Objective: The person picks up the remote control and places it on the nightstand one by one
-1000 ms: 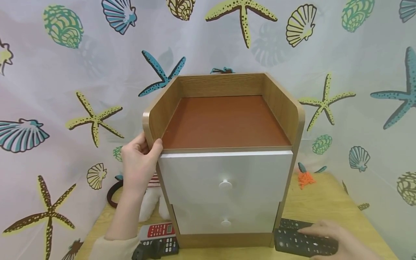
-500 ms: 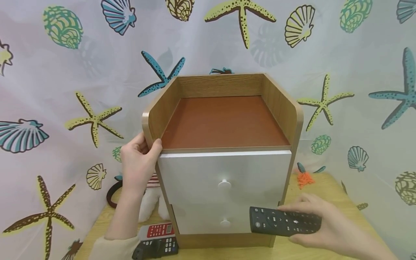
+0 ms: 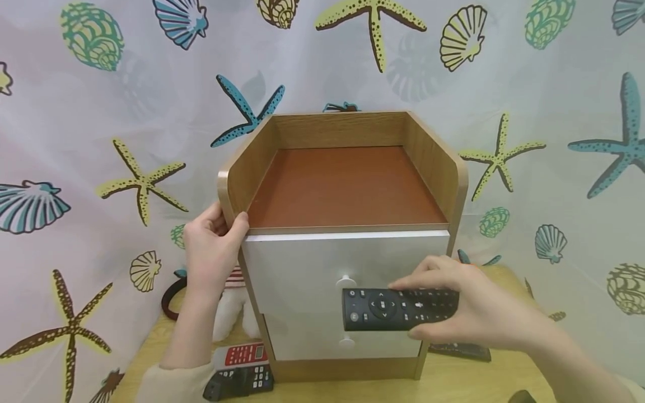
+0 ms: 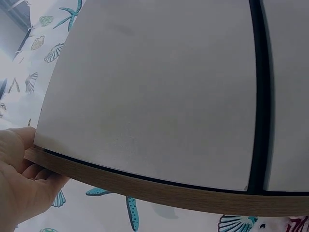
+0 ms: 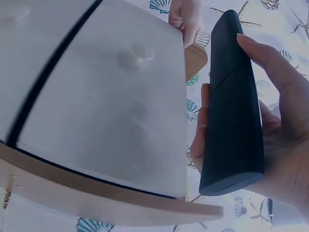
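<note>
A small wooden cabinet [image 3: 435, 162] stands upright on the table, with a white upper drawer [image 3: 292, 280] and a white lower drawer [image 3: 297, 336], each with a round knob. My left hand [image 3: 209, 246] grips the front of its left side panel, thumb over the front edge. In front of the drawers my right hand [image 3: 468, 302] holds a black remote control [image 3: 383, 310] by its right half, buttons toward the head camera. The right wrist view shows the remote's smooth back [image 5: 234, 111] between thumb and fingers. The remote partly covers the gap between the drawers.
Another dark remote [image 3: 461, 351] lies on the table right of the cabinet. To the left are a red-and-white calculator [image 3: 245, 354], a black keypad device [image 3: 259, 378], a white stuffed toy [image 3: 227, 316] and a dark ring-shaped thing [image 3: 168, 305]. A patterned curtain [image 3: 312, 56] hangs behind.
My right hand has picked up one remote from the table at the right and carried it up and left to the drawer fronts. My left hand keeps its grip on the cabinet.
</note>
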The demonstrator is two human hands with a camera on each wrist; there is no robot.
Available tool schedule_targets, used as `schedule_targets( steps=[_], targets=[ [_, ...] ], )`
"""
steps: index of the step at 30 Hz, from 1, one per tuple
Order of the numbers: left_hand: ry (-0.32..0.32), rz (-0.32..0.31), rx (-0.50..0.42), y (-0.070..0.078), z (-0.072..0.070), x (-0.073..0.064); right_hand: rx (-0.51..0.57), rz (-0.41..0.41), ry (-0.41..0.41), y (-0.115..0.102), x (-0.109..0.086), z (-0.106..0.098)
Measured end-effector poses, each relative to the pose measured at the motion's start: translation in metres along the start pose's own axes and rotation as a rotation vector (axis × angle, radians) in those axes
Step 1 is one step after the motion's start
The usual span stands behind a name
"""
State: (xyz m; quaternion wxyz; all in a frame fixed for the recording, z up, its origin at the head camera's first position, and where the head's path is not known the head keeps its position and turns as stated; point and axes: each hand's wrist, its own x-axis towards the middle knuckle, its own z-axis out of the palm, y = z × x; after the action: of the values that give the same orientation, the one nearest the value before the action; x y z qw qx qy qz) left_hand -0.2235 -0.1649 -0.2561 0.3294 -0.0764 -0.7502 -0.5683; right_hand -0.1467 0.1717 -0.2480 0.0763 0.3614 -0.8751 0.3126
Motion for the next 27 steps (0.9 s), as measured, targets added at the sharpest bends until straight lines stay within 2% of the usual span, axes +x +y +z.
schedule_targets(
  steps=[6, 13, 19, 27],
  targets=[
    [-0.01, -0.012, 0.009, 0.002, 0.0, -0.001, -0.052, 0.024, -0.058, -0.015, 0.033, -0.019],
    [-0.023, -0.02, 0.02, 0.004, -0.001, 0.0, -0.047, 0.044, -0.088, -0.027, 0.076, -0.04],
    [-0.022, -0.029, 0.043, 0.003, 0.0, 0.0, -0.05, 0.083, -0.151, -0.028, 0.11, -0.047],
    [-0.017, -0.036, 0.052, 0.0, 0.0, 0.002, -0.024, 0.127, -0.21, -0.024, 0.144, -0.054]
  ],
)
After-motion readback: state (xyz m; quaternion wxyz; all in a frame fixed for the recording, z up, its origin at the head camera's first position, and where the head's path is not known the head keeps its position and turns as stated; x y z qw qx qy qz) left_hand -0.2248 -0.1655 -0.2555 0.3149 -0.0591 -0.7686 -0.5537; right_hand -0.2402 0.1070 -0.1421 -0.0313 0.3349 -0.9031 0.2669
